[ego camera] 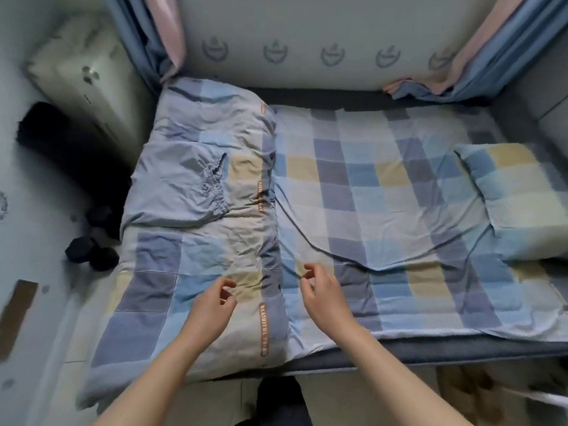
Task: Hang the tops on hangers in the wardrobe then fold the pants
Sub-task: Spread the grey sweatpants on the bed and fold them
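Light blue-grey pants with an elastic waistband lie spread on the folded checked quilt at the left of the bed. My left hand hovers over the quilt's near part, fingers loosely curled and holding nothing. My right hand hovers over the checked sheet close beside it, fingers also loosely curled and empty. Both hands are well short of the pants. No tops, hangers or wardrobe are in view.
A checked pillow lies at the right end of the bed. Blue and pink curtains hang at both back corners. Dark dumbbells and a dark bag sit on the floor at the left, beside a pale cabinet.
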Motion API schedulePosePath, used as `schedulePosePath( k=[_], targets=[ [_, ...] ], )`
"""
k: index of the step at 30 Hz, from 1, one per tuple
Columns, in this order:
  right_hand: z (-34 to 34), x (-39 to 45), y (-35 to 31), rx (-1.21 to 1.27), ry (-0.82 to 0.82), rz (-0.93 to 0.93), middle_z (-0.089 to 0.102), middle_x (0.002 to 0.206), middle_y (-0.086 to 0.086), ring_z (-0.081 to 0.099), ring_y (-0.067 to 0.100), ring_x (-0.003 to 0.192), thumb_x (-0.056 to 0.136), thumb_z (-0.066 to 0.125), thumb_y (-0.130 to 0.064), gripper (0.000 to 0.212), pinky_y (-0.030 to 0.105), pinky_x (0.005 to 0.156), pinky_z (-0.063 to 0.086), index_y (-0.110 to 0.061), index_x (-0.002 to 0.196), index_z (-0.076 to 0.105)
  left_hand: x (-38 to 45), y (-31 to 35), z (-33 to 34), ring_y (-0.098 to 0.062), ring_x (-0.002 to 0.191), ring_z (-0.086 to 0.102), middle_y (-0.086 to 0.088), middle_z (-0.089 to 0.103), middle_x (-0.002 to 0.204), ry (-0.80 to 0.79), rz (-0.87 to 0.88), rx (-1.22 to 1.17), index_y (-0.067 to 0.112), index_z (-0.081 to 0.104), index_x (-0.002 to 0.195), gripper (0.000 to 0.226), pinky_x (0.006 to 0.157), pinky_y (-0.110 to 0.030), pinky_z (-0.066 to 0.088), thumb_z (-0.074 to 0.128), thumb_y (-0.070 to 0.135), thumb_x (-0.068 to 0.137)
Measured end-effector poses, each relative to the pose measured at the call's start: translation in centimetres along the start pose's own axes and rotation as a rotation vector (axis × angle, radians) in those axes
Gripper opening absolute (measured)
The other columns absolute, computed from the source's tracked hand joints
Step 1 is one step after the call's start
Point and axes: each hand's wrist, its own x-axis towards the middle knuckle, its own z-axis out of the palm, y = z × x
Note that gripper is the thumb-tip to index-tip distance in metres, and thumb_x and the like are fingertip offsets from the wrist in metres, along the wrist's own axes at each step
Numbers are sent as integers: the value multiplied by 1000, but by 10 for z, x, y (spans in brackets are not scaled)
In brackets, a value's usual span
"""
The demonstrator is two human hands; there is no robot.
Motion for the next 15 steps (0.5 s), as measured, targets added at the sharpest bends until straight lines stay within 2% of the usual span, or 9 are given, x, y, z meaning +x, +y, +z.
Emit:
schedulePosePath(
  k=[3,9,13,15],
  targets=[
    [16,70,-12,-82,-103,-89,57,121,6,49,24,113,97,42,-21,32,31,90,40,-12,127,48,49,-15,-9,-17,81,59,1,62,89,85,-93,4,21,59,108,17,61,-30,42,54,13,93],
    [51,183,-36,-186,-214,-148,62,114,8,55,27,106,96,42,-24,33,37,83,46,-11,125,48,131,-47,-22,-24,96,57,-4,60,109,128,-218,59,13,56,114,22,81,-37,49,52,11,93],
    [82,250,-40,-178,-297,-33,57,126,11,55,27,111,97,43,-27,38,33,86,44,-9,130,47,190,-75,-24,-23,113,51,-7,54,128,128,-192,165,12,52,123,30,91,-31,39,55,14,93],
    [106,292,-37,-184,-317,-3,58,126,11,54,27,113,96,46,-28,37,30,86,42,-9,128,50,227,-93,-17,-25,124,47,-7,50,135,136,-173,216,14,50,128,36,98,-33,37,55,16,93]
  ],
)
